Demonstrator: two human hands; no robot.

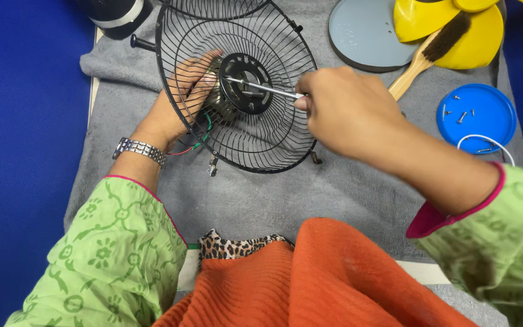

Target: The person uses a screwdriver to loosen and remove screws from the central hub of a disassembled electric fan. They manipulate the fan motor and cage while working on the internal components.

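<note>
Grey cloth [310, 188] on blue table. Left hand [180, 100] cups motor [216, 100] behind stiff, light wire guard [273, 139], fingers spread; right hand [346, 112] pinches screwdriver [261, 88]. Best gripped at hub [246, 82], prob.

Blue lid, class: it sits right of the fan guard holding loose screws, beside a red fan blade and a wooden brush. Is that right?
Not quite. The head view shows the fan blade is yellow, not red. The rest holds: the blue lid lies right of the fan guard, holding loose screws, near the wooden brush.

one wire fan guard [255, 142], one brush [432, 53], two round lids [361, 30]
</note>
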